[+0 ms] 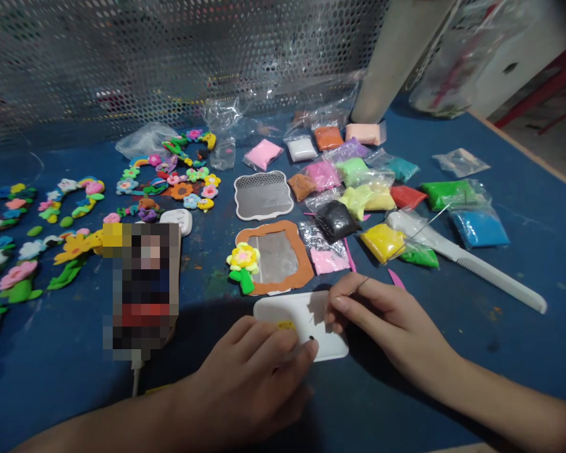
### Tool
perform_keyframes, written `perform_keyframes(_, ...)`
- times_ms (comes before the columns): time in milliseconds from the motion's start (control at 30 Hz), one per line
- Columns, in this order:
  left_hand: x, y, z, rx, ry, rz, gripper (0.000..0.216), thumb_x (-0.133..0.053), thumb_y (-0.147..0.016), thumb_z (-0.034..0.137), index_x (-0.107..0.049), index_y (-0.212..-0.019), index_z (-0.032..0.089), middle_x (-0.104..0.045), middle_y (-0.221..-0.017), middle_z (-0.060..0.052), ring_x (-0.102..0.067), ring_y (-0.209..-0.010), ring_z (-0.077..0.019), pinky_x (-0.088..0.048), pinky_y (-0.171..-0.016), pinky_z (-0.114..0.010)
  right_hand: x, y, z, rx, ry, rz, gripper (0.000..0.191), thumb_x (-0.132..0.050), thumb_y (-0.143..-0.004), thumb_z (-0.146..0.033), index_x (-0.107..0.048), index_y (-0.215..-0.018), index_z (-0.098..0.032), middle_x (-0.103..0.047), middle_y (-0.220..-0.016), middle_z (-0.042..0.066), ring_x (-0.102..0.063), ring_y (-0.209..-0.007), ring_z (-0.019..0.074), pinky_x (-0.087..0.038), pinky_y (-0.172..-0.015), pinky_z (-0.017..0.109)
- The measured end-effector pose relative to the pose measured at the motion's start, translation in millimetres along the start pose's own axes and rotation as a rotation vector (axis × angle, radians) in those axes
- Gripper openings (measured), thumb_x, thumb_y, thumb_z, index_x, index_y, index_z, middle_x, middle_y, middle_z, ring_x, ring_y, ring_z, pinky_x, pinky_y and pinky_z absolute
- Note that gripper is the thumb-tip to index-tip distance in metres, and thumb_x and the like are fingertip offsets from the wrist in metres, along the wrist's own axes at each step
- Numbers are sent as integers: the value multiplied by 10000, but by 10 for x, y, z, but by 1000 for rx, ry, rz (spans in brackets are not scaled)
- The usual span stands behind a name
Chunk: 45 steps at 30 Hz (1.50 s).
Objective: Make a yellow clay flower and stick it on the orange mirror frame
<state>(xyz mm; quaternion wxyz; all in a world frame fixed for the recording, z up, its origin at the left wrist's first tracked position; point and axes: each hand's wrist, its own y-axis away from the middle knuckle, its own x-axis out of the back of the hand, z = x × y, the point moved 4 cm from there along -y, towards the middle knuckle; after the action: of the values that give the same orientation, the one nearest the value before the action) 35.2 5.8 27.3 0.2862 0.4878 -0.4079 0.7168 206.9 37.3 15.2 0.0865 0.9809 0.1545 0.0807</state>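
Note:
My left hand (259,371) is closed in front of a white rectangular plate (332,352), its thumb and forefinger together. A tiny black bit (312,339), which looks like clay, shows at those fingertips. My right hand (382,314) pinches a thin needle-like rod (424,228) over the plate's right side. The rod slants up and away to the right. A small yellow piece (286,325) lies on the plate beside my left knuckles. Just behind is a mirror with an orange-brown clay border (303,270), and a yellow clay flower (244,258) sits on its left edge.
A bare white-framed mirror (264,196) lies farther back. Bagged clay, such as a black packet (337,220), and a white comb (495,280) are on the right. Flower-decorated pieces (182,190) and a blurred-out phone (146,286) with a cable lie left. A perforated metal panel (170,63) stands behind.

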Motion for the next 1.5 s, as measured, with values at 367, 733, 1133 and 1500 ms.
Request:
perform_keyframes(367, 27, 2, -4, 22, -10, 26, 255, -510, -862, 253, -576, -1087, 153, -604, -846, -21, -534, -749, -157, -416, -649, -320, 3, -3, 0, 3, 29, 3, 227, -484, -896, -330, -566, -737, -191, -578, -675, 8, -554, -624, 113, -455, -575, 210)
perform_keyframes(733, 26, -18, -16, 29, 16, 23, 259, -524, -849, 235, -565, -1087, 140, -617, -883, -32, -532, -744, -164, -409, -651, -321, 9, 3, 4, 6, 14, -5, 209, -493, -897, -313, -570, -747, -191, -575, -688, -4, -551, -638, 105, -446, -590, 206)
perform_keyframes(1133, 2, -28, -10, 8, -9, 12, 252, -541, -835, 218, -565, -1077, 150, -597, -895, -36, -519, -712, -178, -399, -616, -320, 10, -7, 2, 2, 25, -25, 241, -485, -903, -317, -573, -723, -183, -575, -686, -5, -547, -636, 101, -439, -593, 200)
perform_keyframes(1500, 2, -65, -27, 76, -27, 58, 225, -573, -814, 249, -586, -1036, 209, -581, -919, -37, -497, -794, -192, -354, -679, -345, 5, 1, 6, -6, 33, -40, 232, -480, -906, -314, -570, -733, -187, -569, -692, -7, -541, -641, 100, -430, -597, 198)
